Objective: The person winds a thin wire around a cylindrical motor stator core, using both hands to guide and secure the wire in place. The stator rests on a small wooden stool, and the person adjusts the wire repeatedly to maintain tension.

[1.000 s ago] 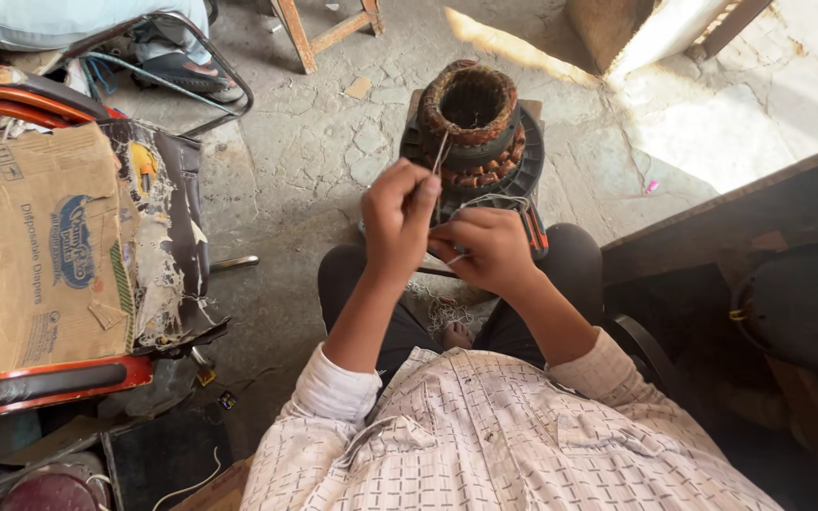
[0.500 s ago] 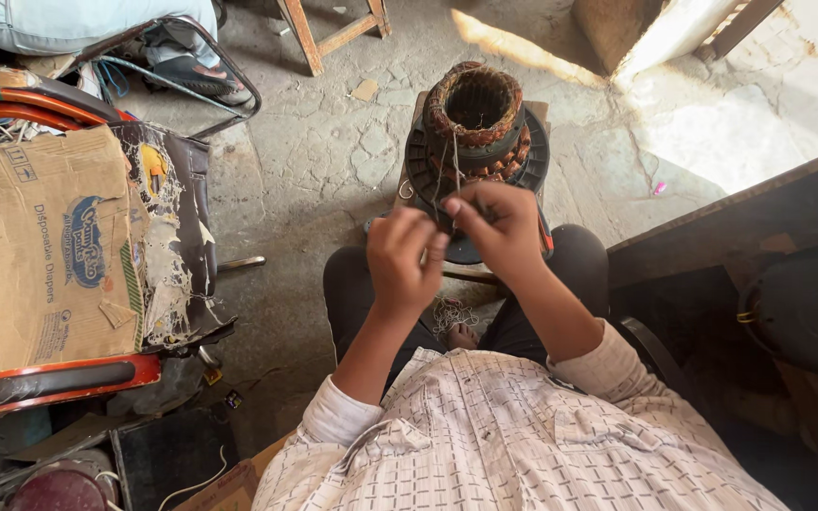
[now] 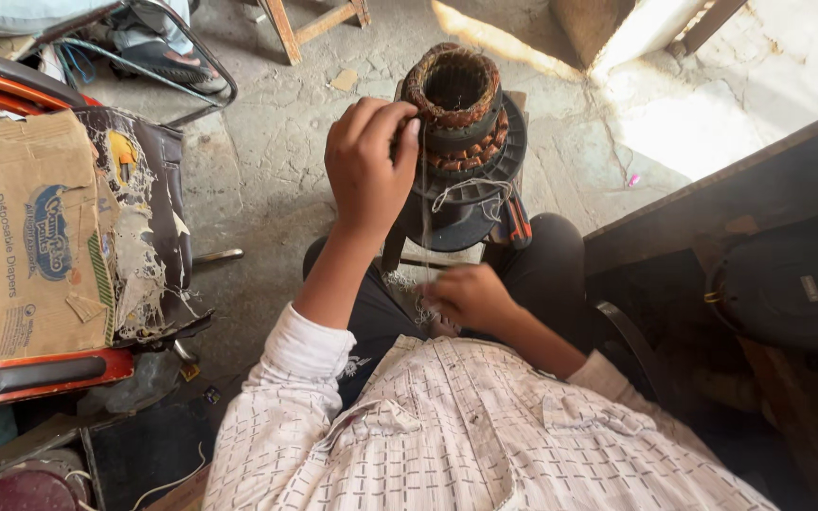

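A round motor stator (image 3: 453, 95) with copper windings stands upright on a black stand in front of my knees. My left hand (image 3: 366, 166) is raised beside its left rim, fingers pinched on a thin white thread (image 3: 424, 218) that runs down from the windings. My right hand (image 3: 471, 295) sits low near my lap, closed on the lower end of that thread, which is stretched taut between both hands. More loose thread (image 3: 471, 191) drapes over the black base.
A worn chair with a cardboard box (image 3: 21, 237) leaning on it stands to the left. A wooden stool's legs (image 3: 310, 24) and another person's sandalled foot (image 3: 163, 57) are at the far top. A dark bench with a black round object (image 3: 788, 293) is on the right.
My left hand rose to the stator's rim, and my right hand dropped from the windings to my lap, pulling the thread down and taut.
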Available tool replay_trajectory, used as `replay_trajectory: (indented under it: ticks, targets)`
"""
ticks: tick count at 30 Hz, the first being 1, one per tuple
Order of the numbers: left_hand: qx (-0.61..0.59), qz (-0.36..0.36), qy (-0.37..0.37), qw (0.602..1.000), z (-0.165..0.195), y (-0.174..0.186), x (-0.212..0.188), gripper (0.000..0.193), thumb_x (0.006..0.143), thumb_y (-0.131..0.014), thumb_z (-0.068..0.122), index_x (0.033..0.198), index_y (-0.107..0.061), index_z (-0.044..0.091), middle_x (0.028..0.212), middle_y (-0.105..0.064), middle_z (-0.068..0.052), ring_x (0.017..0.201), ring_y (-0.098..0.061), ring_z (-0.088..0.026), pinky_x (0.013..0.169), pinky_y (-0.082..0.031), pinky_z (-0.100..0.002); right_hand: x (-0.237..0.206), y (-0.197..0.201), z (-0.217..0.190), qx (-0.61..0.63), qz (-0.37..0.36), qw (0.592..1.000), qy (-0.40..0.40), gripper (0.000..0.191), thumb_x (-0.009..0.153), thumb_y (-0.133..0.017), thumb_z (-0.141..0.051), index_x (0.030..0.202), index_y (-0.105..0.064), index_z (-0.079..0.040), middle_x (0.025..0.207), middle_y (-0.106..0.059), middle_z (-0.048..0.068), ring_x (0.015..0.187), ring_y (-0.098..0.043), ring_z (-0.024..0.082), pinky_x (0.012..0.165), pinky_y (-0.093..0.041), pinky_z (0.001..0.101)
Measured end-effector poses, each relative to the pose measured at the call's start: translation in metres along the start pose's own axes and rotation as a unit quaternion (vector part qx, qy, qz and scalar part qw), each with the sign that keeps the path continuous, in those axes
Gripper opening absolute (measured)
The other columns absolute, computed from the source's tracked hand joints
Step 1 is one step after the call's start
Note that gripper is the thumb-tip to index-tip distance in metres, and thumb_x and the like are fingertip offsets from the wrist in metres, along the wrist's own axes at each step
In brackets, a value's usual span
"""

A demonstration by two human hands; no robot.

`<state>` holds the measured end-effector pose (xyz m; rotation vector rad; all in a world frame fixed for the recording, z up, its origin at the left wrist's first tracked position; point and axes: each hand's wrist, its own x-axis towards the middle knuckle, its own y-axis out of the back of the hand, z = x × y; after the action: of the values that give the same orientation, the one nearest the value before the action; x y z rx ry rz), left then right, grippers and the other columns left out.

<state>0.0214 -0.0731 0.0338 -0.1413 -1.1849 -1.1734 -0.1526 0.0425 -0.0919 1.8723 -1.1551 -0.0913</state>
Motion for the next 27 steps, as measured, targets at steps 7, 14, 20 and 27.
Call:
replay_trajectory:
  ticks: [7, 14, 20, 27]
  targets:
    - [0.14, 0.005, -0.096, 0.985, -0.002, -0.008, 0.008, 0.006, 0.096, -0.074, 0.014, 0.098, -0.07, 0.009, 0.094, -0.062, -0.002, 0.086, -0.06, -0.021, 0.075, -0.042, -0.039, -0.024, -0.01, 0.025, 0.137, 0.065, 0.976, -0.159, 0.036, 0.088, -0.074, -0.01, 0.123, -0.069, -0.007, 0.08, -0.069, 0.009, 0.064, -0.068, 0.018, 0.061, -0.055, 0.0302]
    - [0.136, -0.04, -0.038, 0.989, -0.01, -0.026, 0.005, 0.009, 0.092, -0.063, 0.011, 0.091, -0.055, 0.006, 0.091, -0.055, -0.01, 0.077, -0.059, -0.026, 0.069, -0.046, -0.04, -0.011, -0.009, 0.022, 0.168, 0.09, 0.973, -0.131, 0.015, 0.089, -0.073, -0.004, 0.104, -0.073, -0.001, 0.079, -0.07, 0.009, 0.065, -0.069, 0.014, 0.061, -0.055, 0.0269]
    - [-0.06, -0.065, 0.102, 0.991, -0.007, -0.02, -0.001, 0.007, 0.095, -0.062, 0.006, 0.095, -0.054, 0.004, 0.094, -0.057, -0.009, 0.079, -0.062, -0.026, 0.073, -0.051, -0.039, -0.013, -0.002, 0.011, 0.245, 0.14, 0.948, -0.146, 0.01, 0.091, -0.071, -0.001, 0.101, -0.073, 0.0, 0.079, -0.071, 0.007, 0.064, -0.068, 0.01, 0.057, -0.054, 0.024]
    - [0.053, 0.007, -0.02, 0.998, 0.004, -0.007, 0.0, 0.021, 0.095, -0.075, 0.015, 0.112, -0.07, 0.004, 0.097, -0.059, -0.007, 0.087, -0.063, -0.026, 0.077, -0.05, -0.039, -0.011, 0.008, 0.011, 0.186, 0.214, 0.948, -0.147, 0.007, 0.092, -0.072, -0.001, 0.098, -0.073, 0.001, 0.07, -0.062, 0.003, 0.058, -0.052, 0.005, 0.053, -0.039, 0.0226]
